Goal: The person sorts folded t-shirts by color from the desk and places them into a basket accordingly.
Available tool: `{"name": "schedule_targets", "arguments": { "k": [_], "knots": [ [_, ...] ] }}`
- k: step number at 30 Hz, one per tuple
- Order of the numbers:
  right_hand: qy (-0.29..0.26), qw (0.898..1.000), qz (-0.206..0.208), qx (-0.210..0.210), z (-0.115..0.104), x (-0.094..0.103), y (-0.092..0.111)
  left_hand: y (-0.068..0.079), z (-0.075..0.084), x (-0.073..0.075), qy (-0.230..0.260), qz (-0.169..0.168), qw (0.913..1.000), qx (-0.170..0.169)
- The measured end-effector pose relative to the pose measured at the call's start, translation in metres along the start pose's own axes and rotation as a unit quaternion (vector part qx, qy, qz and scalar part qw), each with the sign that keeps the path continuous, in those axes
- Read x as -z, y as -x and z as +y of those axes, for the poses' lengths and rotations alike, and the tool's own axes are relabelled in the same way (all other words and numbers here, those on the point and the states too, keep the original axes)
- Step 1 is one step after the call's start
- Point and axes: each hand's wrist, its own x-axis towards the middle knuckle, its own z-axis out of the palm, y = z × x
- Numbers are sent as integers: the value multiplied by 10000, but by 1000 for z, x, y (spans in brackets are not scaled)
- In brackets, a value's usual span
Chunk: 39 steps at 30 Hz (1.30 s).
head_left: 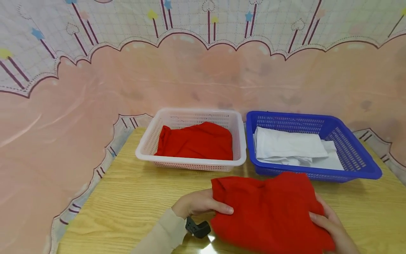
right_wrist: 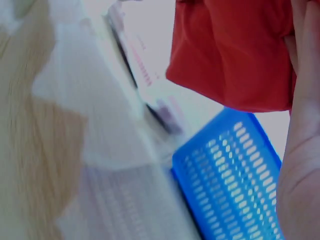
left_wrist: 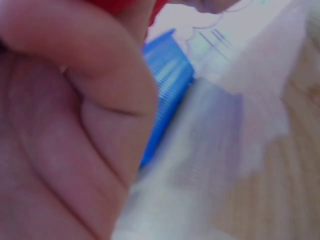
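Note:
A red cloth (head_left: 266, 213), loosely folded, hangs between both hands in front of the baskets. At its left edge my left hand (head_left: 204, 204) grips it, thumb on the near face and the other fingers behind. My right hand (head_left: 331, 222) holds the right edge in the same way. The left wrist view shows the curled left hand (left_wrist: 75, 115) close up, with a bit of red above it. Hanging beside the right hand (right_wrist: 305, 165) in the right wrist view is the cloth's lower corner (right_wrist: 235, 60).
Behind the cloth stand a white basket (head_left: 190, 162) with folded red cloth (head_left: 198, 143) and a blue basket (head_left: 317, 173) with folded white cloths (head_left: 288, 143). Both rest on a wooden table (head_left: 127, 197). A patterned pink sheet (head_left: 203, 77) hangs behind. A black band (head_left: 198, 228) circles the left wrist.

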Motion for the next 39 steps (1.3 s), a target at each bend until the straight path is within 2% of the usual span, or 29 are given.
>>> {"name": "schedule_targets", "arguments": {
  "k": [4,7,9,12,16,19,21,23,25,28,31,37,39],
  "knots": [
    [-261,9986,-334,318,-2,-7,-1,7,21,3,-497,-182,9985,-143],
    [-16,9986,-344,410,-8,-13,-4,9,41,3,-1037,-234,9935,-404],
    [206,9984,-264,456,-14,-17,-7,10,53,2,-1388,-30,9897,-351],
    [580,9964,-63,616,-25,-23,-12,10,69,1,-1742,506,9831,-260],
    [366,9931,-44,1114,-37,-33,-19,10,85,2,-1368,1422,9801,-218],
    [85,9872,-241,1573,-43,-44,-24,11,95,3,-900,1948,9757,-441],
    [45,9845,-260,1735,-48,-52,-27,14,104,2,-773,2176,9708,-648],
    [65,9828,-218,1831,-53,-61,-30,18,112,1,-644,2321,9665,-889],
    [-29,9804,-239,1957,-57,-68,-36,19,112,6,-457,2395,9639,-1069],
    [-247,9769,-148,2118,-60,-78,-46,19,109,16,-153,2517,9607,-1156],
    [-675,9675,-243,2424,-63,-90,-61,22,105,27,13,2656,9560,-1248],
    [-1262,9476,-336,2917,-71,-113,-94,39,106,38,385,3009,9358,-1793],
    [-1459,9406,-459,3032,-73,-120,-104,44,107,41,374,3101,9319,-1845]
  ]
}}
